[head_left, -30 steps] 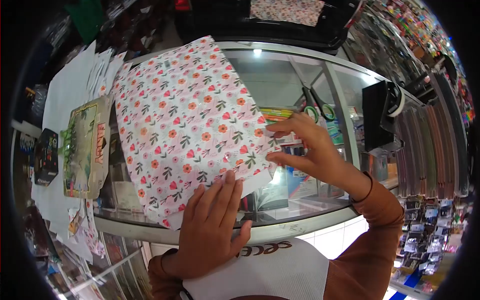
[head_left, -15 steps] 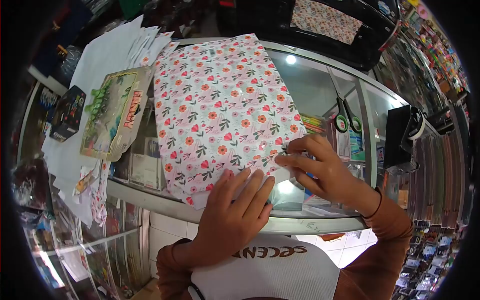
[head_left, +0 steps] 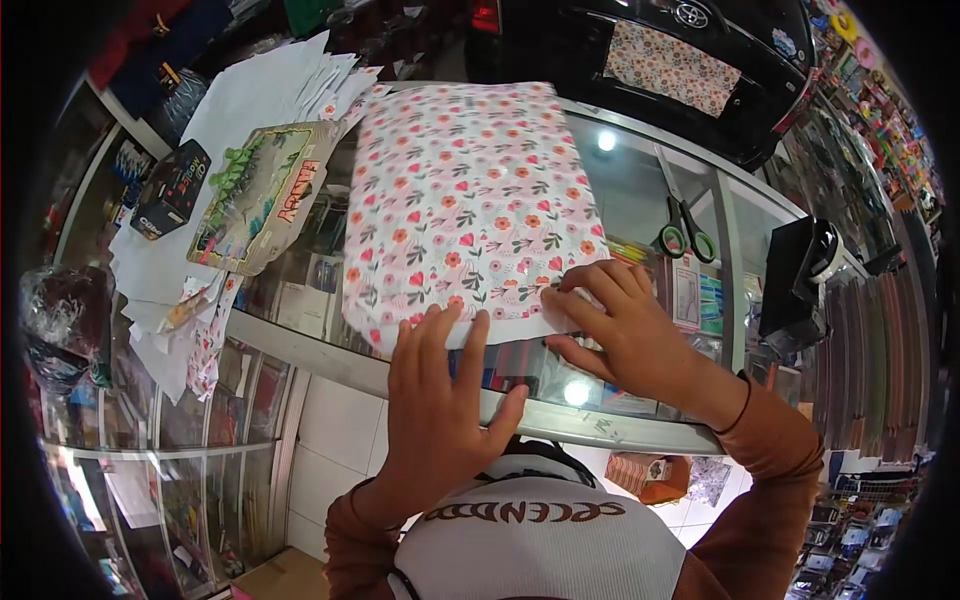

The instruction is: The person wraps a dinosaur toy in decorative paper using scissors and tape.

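A floral sheet of paper (head_left: 470,200), white with red and orange flowers, lies on the glass counter (head_left: 560,418), with a white strip along its near edge. My left hand (head_left: 445,390) rests its fingertips on the near left edge, fingers spread. My right hand (head_left: 625,335) touches the near right corner, fingers bent and apart, thumb off to the near side. Green-handled scissors (head_left: 686,232) lie right of the paper, blades pointing away. Whether anything is under the paper cannot be seen.
Left of the paper are white sheets (head_left: 250,90), a toy card (head_left: 262,200) and a small black box (head_left: 172,190). A black device (head_left: 795,280) stands at the right. Behind the counter is a black car (head_left: 560,50) with a floral panel.
My left hand has moved back and left with its fingers more spread. The paper's near edge now shows a white strip. My right thumb has drawn away from the fingers. The view has shifted slightly.
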Demonstrator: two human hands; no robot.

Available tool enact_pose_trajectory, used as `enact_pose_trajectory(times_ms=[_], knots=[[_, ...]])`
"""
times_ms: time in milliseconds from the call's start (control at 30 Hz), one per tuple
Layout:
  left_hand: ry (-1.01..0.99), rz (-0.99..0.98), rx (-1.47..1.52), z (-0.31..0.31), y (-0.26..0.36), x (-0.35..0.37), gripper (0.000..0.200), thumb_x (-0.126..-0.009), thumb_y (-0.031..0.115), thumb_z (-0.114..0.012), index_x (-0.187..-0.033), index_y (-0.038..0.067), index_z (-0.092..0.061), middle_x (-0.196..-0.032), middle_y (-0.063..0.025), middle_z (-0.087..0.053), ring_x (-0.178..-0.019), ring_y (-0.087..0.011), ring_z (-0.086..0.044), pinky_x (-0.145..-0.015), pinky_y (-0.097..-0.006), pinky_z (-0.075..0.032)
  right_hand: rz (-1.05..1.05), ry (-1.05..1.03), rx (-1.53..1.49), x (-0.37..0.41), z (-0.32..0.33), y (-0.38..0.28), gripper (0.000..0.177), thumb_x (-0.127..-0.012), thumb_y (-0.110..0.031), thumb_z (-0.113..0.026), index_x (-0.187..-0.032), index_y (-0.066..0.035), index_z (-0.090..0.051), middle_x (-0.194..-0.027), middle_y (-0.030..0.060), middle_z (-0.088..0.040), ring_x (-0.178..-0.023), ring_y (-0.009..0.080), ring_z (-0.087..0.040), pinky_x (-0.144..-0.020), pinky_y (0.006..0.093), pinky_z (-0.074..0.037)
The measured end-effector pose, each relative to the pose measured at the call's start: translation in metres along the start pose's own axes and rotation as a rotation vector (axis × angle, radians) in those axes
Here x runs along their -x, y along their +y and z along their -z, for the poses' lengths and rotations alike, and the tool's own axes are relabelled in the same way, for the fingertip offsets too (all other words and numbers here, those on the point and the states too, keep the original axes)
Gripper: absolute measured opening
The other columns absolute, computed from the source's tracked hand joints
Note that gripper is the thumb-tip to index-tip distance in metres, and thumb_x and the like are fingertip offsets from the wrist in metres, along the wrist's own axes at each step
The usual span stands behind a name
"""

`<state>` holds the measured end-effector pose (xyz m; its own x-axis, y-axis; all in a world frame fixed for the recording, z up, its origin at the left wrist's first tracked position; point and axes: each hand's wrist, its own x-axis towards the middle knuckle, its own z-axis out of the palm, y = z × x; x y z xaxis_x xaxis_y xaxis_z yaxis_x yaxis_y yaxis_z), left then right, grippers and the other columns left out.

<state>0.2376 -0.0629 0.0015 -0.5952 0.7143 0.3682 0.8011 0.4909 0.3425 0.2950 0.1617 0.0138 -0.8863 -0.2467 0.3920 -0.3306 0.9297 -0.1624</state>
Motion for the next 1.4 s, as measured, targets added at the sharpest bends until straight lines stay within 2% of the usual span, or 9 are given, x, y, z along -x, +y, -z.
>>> enact_pose_trajectory(times_ms=[133,233,433,533,667,700,900,1200,1400], knots=[[0.023,0.004,0.039,-0.002,-0.01,0.003,0.066,-0.08,0.03,-0.073,-0.135,0.001,-0.049,-0.138,-0.0183,-0.044,-0.13,-0.0374,-0.042,-0.111,-0.0573,-0.028,-0.037,-0.022,-0.074,-0.002,0.004,-0.007,0.028,-0.09,-0.033,-0.065,-0.101,-0.008,-0.063,-0.1,0.0098,-0.055,-0.094,0.0258,-0.052,-0.08,0.0387,-0.039],[0.011,-0.011,0.017,0.001,-0.015,0.005,0.066,-0.081,0.034,-0.073,-0.136,0.006,-0.051,-0.138,-0.02,-0.044,-0.131,-0.0388,-0.041,-0.111,-0.0575,-0.027,-0.103,-0.15,-0.202,-0.014,0.005,0.0,0.029,-0.086,-0.031,-0.072,-0.101,-0.007,-0.066,-0.098,0.0093,-0.056,-0.095,0.0253,-0.055,-0.081,0.039,-0.04],[0.057,-0.031,-0.087,-0.001,-0.021,0.009,0.067,-0.083,0.049,-0.069,-0.14,0.018,-0.051,-0.136,-0.0227,-0.044,-0.132,-0.0392,-0.039,-0.111,-0.0566,-0.026,-0.036,-0.035,-0.308,-0.046,-0.012,0.02,0.035,-0.081,-0.034,-0.077,-0.102,-0.009,-0.066,-0.101,0.0064,-0.058,-0.097,0.0246,-0.054,-0.086,0.0362,-0.039],[0.018,-0.003,-0.056,0.002,-0.019,0.008,0.07,-0.08,0.043,-0.074,-0.141,0.017,-0.051,-0.137,-0.0217,-0.043,-0.13,-0.0401,-0.039,-0.111,-0.0553,-0.026,-0.044,-0.046,-0.366,-0.048,-0.02,0.024,0.033,-0.079,-0.033,-0.079,-0.101,-0.011,-0.067,-0.101,0.0045,-0.058,-0.098,0.0228,-0.051,-0.088,0.0354,-0.036],[0.032,0.044,0.029,0.001,-0.02,0.007,0.08,-0.077,0.044,-0.077,-0.14,0.005,-0.047,-0.137,-0.0196,-0.042,-0.126,-0.0389,-0.041,-0.106,-0.0522,-0.031,-0.06,-0.059,-0.418,-0.046,-0.02,0.025,0.028,-0.082,-0.035,-0.075,-0.099,-0.015,-0.066,-0.099,0.0021,-0.056,-0.099,0.021,-0.049,-0.088,0.0357,-0.033],[-0.004,0.048,-0.009,0.006,-0.019,0.005,0.079,-0.082,0.052,-0.07,-0.136,-0.001,-0.048,-0.134,-0.0211,-0.046,-0.128,-0.0366,-0.043,-0.105,-0.0518,-0.033,-0.064,-0.064,-0.415,-0.046,-0.02,0.024,0.028,-0.082,-0.035,-0.075,-0.099,-0.015,-0.066,-0.099,0.0021,-0.056,-0.099,0.0209,-0.049,-0.088,0.0357,-0.033],[-0.115,0.041,-0.111,0.015,-0.023,0.003,0.089,-0.076,0.055,-0.074,-0.142,0.004,-0.044,-0.146,-0.0255,-0.034,-0.135,-0.0423,-0.035,-0.108,-0.0567,-0.028,-0.075,-0.089,-0.415,-0.046,-0.016,0.023,0.027,-0.083,-0.034,-0.074,-0.1,-0.015,-0.066,-0.1,0.0026,-0.056,-0.1,0.0209,-0.049,-0.088,0.0359,-0.033],[-0.164,0.021,-0.094,0.018,-0.031,0.004,0.089,-0.078,0.062,-0.069,-0.145,0.008,-0.044,-0.147,-0.0249,-0.035,-0.138,-0.0439,-0.031,-0.111,-0.0583,-0.023,-0.087,-0.086,-0.428,-0.046,-0.017,0.024,0.022,-0.085,-0.03,-0.072,-0.1,-0.015,-0.066,-0.101,0.0023,-0.056,-0.1,0.021,-0.05,-0.087,0.0362,-0.033],[-0.15,0.029,-0.051,0.025,-0.037,0.001,0.085,-0.078,0.069,-0.063,-0.144,0.017,-0.048,-0.145,-0.0295,-0.036,-0.134,-0.0466,-0.036,-0.104,-0.0552,-0.034,-0.097,-0.124,-0.405,-0.048,-0.014,0.021,0.018,-0.087,-0.028,-0.071,-0.102,-0.018,-0.067,-0.1,0.0018,-0.056,-0.099,0.0193,-0.05,-0.087,0.0357,-0.032]])
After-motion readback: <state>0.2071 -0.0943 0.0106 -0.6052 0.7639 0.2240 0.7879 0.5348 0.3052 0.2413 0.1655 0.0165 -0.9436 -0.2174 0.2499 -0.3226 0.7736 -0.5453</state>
